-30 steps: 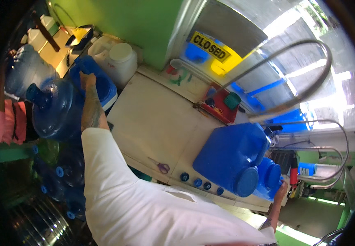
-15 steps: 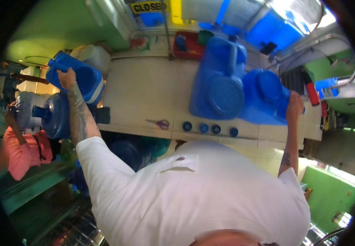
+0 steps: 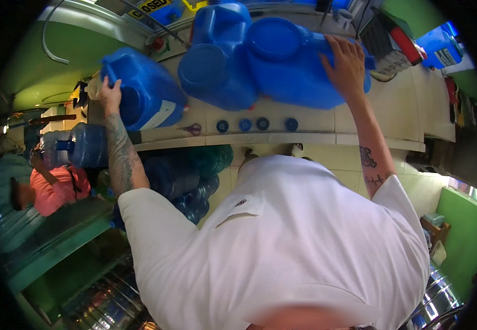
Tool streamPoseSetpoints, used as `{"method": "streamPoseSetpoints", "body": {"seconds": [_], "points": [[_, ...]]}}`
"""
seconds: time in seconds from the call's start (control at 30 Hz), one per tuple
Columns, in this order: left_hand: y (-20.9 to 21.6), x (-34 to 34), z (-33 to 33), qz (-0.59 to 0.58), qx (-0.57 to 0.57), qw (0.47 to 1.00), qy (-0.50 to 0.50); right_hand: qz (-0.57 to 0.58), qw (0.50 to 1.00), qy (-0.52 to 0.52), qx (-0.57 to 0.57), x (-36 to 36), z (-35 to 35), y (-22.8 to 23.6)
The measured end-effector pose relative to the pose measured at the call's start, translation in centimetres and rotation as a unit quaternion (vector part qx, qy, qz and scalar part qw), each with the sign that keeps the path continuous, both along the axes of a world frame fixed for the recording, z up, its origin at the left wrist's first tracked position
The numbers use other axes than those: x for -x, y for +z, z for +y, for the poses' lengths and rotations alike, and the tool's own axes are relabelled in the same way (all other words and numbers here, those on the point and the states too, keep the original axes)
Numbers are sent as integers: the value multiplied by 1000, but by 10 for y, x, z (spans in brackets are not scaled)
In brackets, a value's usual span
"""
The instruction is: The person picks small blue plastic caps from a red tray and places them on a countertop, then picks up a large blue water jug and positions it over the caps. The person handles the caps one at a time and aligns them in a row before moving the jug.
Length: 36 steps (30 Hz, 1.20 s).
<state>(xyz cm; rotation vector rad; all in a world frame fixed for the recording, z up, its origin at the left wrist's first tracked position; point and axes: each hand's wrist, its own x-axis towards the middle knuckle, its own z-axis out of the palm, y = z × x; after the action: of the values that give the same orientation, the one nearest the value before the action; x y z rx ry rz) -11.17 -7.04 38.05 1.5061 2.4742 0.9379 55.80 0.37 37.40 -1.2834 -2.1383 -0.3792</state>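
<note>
Three blue plastic water jugs stand close together on the pale counter. My left hand is closed on the handle end of the left jug, which has a white label on its side. Close to its right is the middle jug, with a moulded handle and a round lid. Against that one sits the right jug. My right hand lies on its top with fingers spread. Several small blue caps line the counter's front edge, beside purple-handled scissors partly covered by the left jug.
At the left, a person in a pink top handles large clear water bottles. More blue and green bottles are stored under the counter. A dark rack with a red item stands past the right jug. Steel cylinders show lower right.
The left jug has moved right, and the other two have slid left, so all three are closer together. My right hand has gone from gripping the right jug's end to lying flat on it.
</note>
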Motion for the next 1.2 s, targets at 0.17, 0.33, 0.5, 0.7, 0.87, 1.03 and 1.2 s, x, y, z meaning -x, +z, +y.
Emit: {"method": "streamPoseSetpoints", "body": {"seconds": [0.17, 0.33, 0.5, 0.7, 0.87, 1.03, 1.2], "points": [[-14, -60, 55, -33, 12, 997, -63, 12, 1000, 0, -24, 2, -6, 2], [-14, -92, 82, 145, 0, 989, -32, -23, 1000, 2, 0, 5, -17, 11], [24, -166, 53, 83, -174, 972, -133, -62, 995, 15, 71, -8, -8, 16], [68, -309, -6, 37, -203, 922, -328, -40, 999, 30, -6, -14, 19, -4], [66, -393, 20, 36, -164, 909, -381, -43, 994, 96, -14, -25, 34, -3], [22, -455, 69, 58, -96, 935, -335, -47, 981, 186, 6, -49, 41, 1], [17, -457, 91, -31, -23, 935, -351, -29, 983, 180, -2, -79, 44, -4]]}}
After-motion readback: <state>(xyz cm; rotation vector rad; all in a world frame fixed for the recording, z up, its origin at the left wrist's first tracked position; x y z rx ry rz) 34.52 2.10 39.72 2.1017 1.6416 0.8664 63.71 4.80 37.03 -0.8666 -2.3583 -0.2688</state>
